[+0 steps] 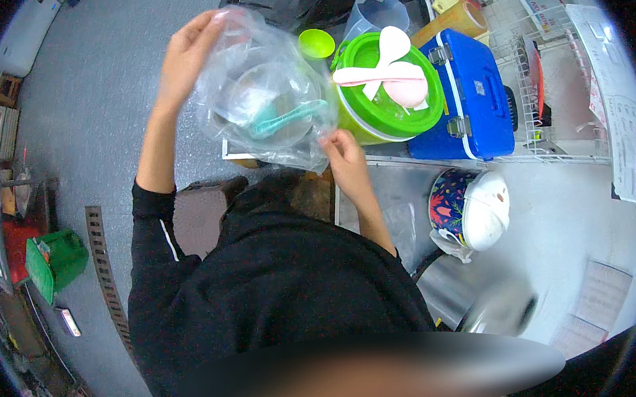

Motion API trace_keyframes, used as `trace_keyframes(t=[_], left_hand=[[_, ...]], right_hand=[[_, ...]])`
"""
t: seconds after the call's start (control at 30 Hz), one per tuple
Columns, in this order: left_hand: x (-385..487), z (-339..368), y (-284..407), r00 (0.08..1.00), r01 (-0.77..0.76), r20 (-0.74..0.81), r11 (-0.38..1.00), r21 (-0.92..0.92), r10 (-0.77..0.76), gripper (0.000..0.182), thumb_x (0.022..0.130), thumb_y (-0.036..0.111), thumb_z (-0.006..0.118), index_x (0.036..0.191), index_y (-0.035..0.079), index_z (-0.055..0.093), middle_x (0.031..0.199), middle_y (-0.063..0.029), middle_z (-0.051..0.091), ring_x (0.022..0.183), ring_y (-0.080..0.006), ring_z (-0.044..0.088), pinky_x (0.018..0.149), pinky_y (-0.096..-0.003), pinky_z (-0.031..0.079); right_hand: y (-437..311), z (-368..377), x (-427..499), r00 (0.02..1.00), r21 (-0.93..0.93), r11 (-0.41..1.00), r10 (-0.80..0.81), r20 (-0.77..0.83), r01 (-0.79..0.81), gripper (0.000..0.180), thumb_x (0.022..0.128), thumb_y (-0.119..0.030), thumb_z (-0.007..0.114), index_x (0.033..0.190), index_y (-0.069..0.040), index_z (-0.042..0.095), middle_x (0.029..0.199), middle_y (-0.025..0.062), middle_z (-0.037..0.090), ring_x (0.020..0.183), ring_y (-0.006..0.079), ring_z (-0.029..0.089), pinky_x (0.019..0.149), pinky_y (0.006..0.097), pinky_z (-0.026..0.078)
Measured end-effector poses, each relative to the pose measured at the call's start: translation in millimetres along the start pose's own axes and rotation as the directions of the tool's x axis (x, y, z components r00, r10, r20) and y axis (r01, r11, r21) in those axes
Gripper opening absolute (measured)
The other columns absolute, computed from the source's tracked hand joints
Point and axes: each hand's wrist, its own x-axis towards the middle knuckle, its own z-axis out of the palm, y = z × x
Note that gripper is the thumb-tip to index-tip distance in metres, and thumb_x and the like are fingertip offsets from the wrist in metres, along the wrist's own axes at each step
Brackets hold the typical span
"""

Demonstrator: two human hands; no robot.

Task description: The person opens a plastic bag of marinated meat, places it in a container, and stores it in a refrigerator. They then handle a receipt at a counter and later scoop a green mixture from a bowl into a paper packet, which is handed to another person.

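My left hand [189,52] grips the far left edge of a clear plastic bag [280,52], and my right hand [344,155] pinches its near right edge. Through the film show a round bowl or container [266,86] and a teal spoon or scoop [290,117]; whether they lie in the bag or under it I cannot tell. Right beside the bag stands a bright green-lidded bucket [357,52], with a white rice paddle [394,44] and a pink spoon [405,84] crossed on its lid. A small lime green cup [316,43] sits beyond the bag.
A blue cool box [471,99] stands right of the bucket, a translucent plastic jug [377,14] behind it. Further right are a white wire rack [569,156] and a patterned tub with a white lid [484,209]. A green bin [57,261] stands on the floor at left.
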Motion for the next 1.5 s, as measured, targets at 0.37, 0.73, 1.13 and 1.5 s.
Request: trace_keyframes(t=[0.37,0.73,1.13,1.5], left_hand=[[26,-13,-21,0.914,-0.262,-0.171,0.856,0.445,0.368,0.057,0.085,0.013,0.065,0.137,0.016,0.043,0.114,-0.0090,0.064,0.093,-0.0199,0.066,0.081,-0.0339,0.053],[73,-23,-111,0.922,0.044,-0.385,0.979,0.201,0.038,0.042,0.093,0.024,0.057,0.131,0.008,0.050,0.120,-0.0126,0.057,0.101,-0.0225,0.058,0.085,-0.0352,0.049],[30,-18,-86,0.987,0.153,0.029,0.984,0.091,-0.156,0.064,0.091,0.029,0.059,0.141,-0.001,0.031,0.138,-0.0209,0.039,0.124,-0.0320,0.044,0.106,-0.0417,0.033],[-4,61,-118,0.823,-0.157,0.507,0.755,0.637,-0.256,0.048,0.095,0.036,0.051,0.125,-0.001,0.055,0.138,-0.0233,0.044,0.123,-0.0391,0.044,0.103,-0.0423,0.036]], right_hand=[[-122,-18,38,0.942,-0.044,0.953,-0.302,-0.143,0.299,0.020,0.088,-0.014,0.060,0.105,-0.004,0.060,0.100,0.0147,0.059,0.094,0.0268,0.060,0.076,0.0334,0.049],[26,90,181,0.968,-0.806,0.573,-0.252,-0.004,0.146,0.020,0.078,-0.013,0.055,0.089,-0.004,0.068,0.083,0.0147,0.067,0.073,0.0255,0.065,0.057,0.0398,0.052],[-98,35,79,0.884,-0.702,0.710,-0.362,-0.296,0.055,0.013,0.070,-0.017,0.061,0.066,-0.008,0.070,0.069,0.0095,0.067,0.065,0.0236,0.066,0.057,0.0371,0.050],[-44,-72,-163,0.578,-0.364,0.645,0.150,-0.802,-0.672,0.015,0.072,-0.014,0.058,0.070,-0.004,0.069,0.071,0.0167,0.067,0.065,0.0308,0.067,0.055,0.0433,0.053]])
